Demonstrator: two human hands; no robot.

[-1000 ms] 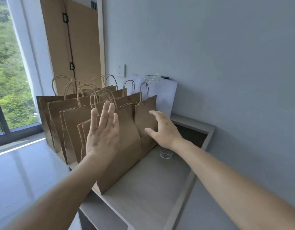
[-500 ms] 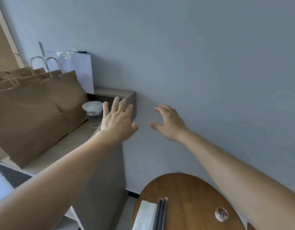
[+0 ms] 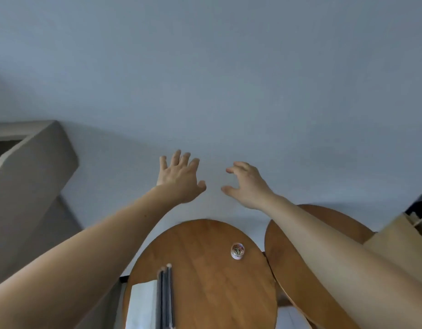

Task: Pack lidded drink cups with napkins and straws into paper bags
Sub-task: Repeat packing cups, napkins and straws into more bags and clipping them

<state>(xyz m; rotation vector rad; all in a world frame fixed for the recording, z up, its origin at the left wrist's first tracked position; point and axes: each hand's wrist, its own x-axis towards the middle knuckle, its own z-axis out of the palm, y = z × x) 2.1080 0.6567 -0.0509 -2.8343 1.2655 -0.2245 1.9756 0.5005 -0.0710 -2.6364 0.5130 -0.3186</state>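
Since the earlier frames the view is swung to the right: the row of bags and the lidded cup are gone out of view, and of the grey cabinet (image 3: 34, 162) only a corner is left at the left edge. More of the round wooden surface (image 3: 205, 276) is now seen below, and a second round wooden surface (image 3: 278, 252) and one paper bag (image 3: 399, 238) are come into view on the right.

Both arms are stretched forward in front of the pale wall (image 3: 229, 79). The left hand (image 3: 179, 178) is raised with its fingers straight and spread, so its grip is open and nothing is held. The right hand (image 3: 248, 186) is kept just beside it with loosely bent fingers; its grip is also open and nothing is held.

White napkins (image 3: 142, 305) are laid at the near edge of the first surface, with dark straws (image 3: 166, 298) lying along their right side. A small round container (image 3: 237, 251) is placed further back, well apart from them. The paper bag is seen at the right edge, partly hidden behind the right forearm.
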